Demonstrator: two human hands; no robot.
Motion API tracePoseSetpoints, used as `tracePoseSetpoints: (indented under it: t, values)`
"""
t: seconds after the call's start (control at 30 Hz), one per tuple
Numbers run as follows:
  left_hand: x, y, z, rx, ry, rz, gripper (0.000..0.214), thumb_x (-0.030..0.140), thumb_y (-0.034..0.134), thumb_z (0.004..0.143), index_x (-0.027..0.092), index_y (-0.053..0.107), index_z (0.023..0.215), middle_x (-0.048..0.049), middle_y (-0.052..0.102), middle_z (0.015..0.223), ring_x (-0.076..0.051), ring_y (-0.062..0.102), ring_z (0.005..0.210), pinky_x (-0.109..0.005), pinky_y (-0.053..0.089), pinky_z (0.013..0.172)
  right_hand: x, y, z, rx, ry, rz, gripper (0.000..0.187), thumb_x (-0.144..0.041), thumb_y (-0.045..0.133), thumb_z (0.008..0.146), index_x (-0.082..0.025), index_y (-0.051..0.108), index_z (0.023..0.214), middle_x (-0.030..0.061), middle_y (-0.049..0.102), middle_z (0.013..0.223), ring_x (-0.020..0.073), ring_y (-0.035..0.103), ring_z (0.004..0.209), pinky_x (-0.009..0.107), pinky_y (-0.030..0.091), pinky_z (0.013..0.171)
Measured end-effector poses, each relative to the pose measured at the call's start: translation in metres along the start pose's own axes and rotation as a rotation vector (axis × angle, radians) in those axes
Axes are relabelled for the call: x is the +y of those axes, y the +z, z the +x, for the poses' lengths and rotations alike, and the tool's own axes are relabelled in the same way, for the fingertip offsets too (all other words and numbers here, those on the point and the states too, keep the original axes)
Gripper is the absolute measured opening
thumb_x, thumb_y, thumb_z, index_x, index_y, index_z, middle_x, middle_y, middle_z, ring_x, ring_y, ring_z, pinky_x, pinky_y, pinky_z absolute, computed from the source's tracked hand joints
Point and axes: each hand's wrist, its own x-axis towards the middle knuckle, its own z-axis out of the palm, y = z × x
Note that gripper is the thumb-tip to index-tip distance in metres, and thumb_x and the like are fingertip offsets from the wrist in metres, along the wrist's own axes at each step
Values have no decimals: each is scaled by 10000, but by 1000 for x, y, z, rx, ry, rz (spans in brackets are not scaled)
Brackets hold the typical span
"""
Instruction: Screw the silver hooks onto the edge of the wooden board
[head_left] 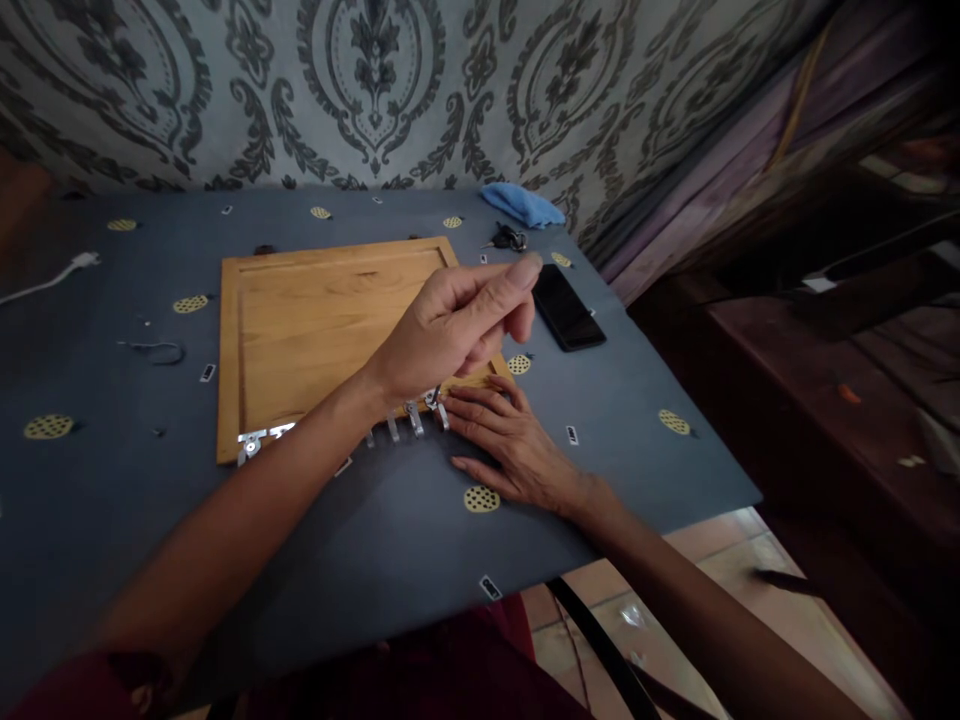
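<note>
A wooden board (315, 320) with a raised rim lies flat on the dark blue table (112, 500). Along its near edge sit several small metal hooks (409, 420) and a metal bracket (251, 443). My left hand (457, 325) hovers over the board's near right corner, fingers curled and pinched together above the hooks; whether it holds anything I cannot make out. My right hand (510, 445) lies flat on the table by that corner, fingers stretched out and touching the hooks.
A black phone (568, 308) lies right of the board, keys (510, 238) and a blue cloth (523, 205) behind it. A white cable (52, 277) and a dark wire (154, 350) lie at the left. Patterned wall behind; table edge and dark wooden furniture at right.
</note>
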Motion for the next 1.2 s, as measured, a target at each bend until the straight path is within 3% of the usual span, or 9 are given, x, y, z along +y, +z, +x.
tracePoseSetpoints:
  t: [0.13,0.27,0.33,0.57,0.8,0.87,1.03,1.2]
  values:
    - [4,2,0,48,-35,-6,460,426,590,1011,190,535,619,92,302,435,-49,252,353,-214,213,374,0,1,0,2,1,-1,481,-439,472,1054,-199,545,1464,98,647,1451,288,506,1413,561,271,1214]
    - [4,10,-1,269,39,20,360,304,591,1020,190,526,686,83,376,495,-55,351,416,-194,269,420,0,1,0,7,-8,3,469,-424,481,1051,-199,552,1456,101,642,1458,283,511,1412,561,268,1216]
    - [3,13,-1,320,47,14,344,274,565,1031,191,525,700,89,358,499,-51,332,414,-189,259,421,0,1,0,3,-8,10,467,-417,489,1048,-192,558,1451,108,639,1462,287,512,1412,569,260,1218]
    - [-4,7,-3,129,80,12,428,488,601,989,205,541,674,90,321,461,-60,260,386,-229,223,401,1,1,0,-4,-2,13,476,-426,480,1052,-186,550,1457,104,620,1484,283,494,1426,565,251,1223]
    - [0,-1,0,6,21,-15,524,624,604,940,203,541,635,94,281,440,-54,228,360,-228,182,375,1,2,0,9,-5,12,473,-436,469,1056,-195,548,1456,97,633,1469,283,497,1422,558,258,1217]
    - [0,-1,1,46,-6,-6,527,614,582,959,202,535,635,95,279,442,-52,215,358,-228,185,373,1,2,0,15,-6,9,473,-434,469,1055,-200,546,1458,92,636,1466,280,497,1421,555,258,1220]
    - [0,6,1,354,78,50,458,540,647,951,208,509,668,85,345,482,-61,310,403,-219,243,396,1,2,-1,0,1,15,505,-425,482,1045,-203,513,1497,96,629,1474,284,496,1419,570,261,1219]
    - [-1,11,0,345,99,5,484,558,622,958,205,508,648,97,292,477,-56,228,387,-226,185,378,1,2,0,-5,2,27,505,-431,491,1043,-189,530,1484,108,634,1467,290,500,1413,575,261,1215]
